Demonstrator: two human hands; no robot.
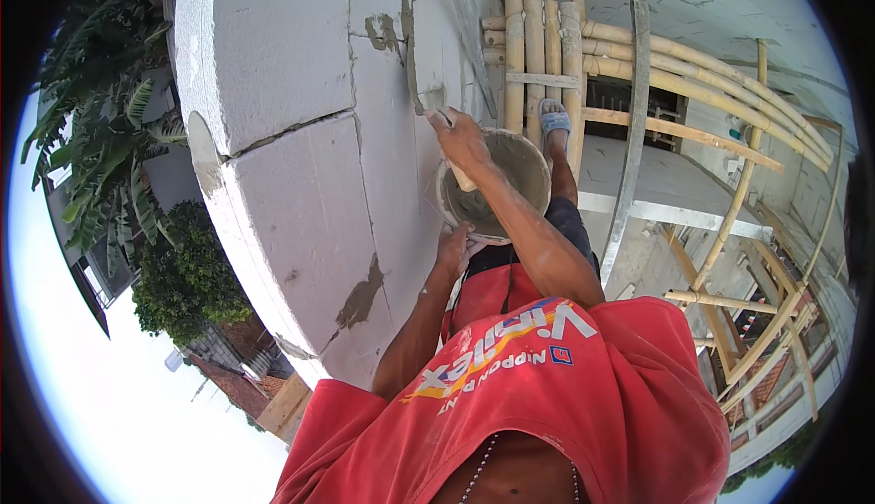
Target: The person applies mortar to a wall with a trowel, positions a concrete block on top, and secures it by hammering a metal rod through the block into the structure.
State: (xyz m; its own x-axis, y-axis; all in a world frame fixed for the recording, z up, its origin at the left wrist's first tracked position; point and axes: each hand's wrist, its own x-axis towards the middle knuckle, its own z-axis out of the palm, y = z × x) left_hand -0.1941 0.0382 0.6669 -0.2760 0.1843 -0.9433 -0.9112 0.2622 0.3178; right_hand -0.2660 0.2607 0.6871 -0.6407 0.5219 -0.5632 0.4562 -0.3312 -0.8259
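Note:
My right hand (460, 144) is closed round the pale handle of a trowel (463, 176), held at the white block wall (273, 212) just above a bucket. The trowel's blade is mostly hidden or hard to make out. A streak of wet grey mortar (410, 66) runs along the wall ahead of the hand. My left hand (454, 251) grips the near left rim of the round bucket (506, 208), which has grey mortar on its inside and sits against my front, beside the wall.
Bamboo poles (533, 48) form a platform ahead, with my sandalled foot (554, 119) on it. To the right are bamboo scaffolding (711, 139), a grey plank (629, 185) and a lower concrete ledge (684, 212). Beyond the wall on the left are trees (182, 276) and roofs.

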